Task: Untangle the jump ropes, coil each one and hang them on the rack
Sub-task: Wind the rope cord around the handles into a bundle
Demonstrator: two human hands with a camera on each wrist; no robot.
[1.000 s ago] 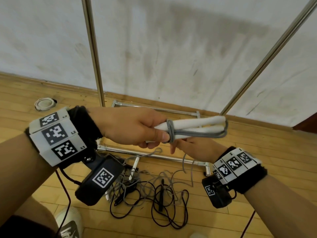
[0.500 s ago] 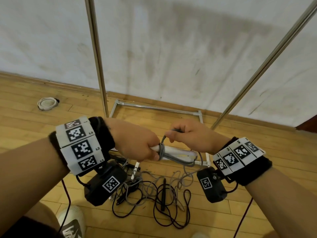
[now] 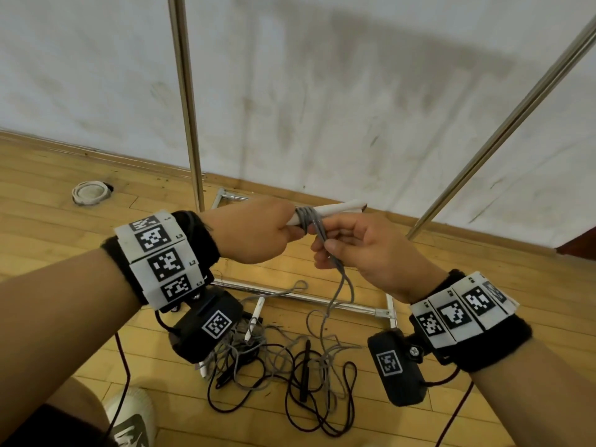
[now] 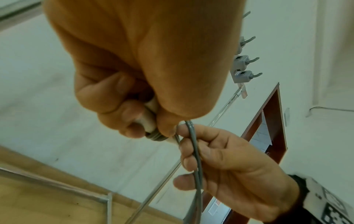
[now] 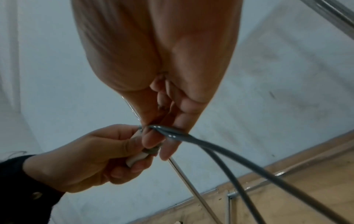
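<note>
A person's left hand [image 3: 258,232] grips a pair of white plastic jump-rope handles [image 3: 335,208], its fist hiding their near ends, while the right hand [image 3: 364,253] pinches the doubled grey cord [image 3: 322,235] wound around them. Below, a tangle of grey and black jump ropes [image 3: 283,359] lies on the wooden plank floor [image 3: 48,240], partly hidden by the wrist cameras. The chrome rack's [image 3: 185,101] poles run out of frame against a scuffed white wall [image 3: 322,91].
</note>
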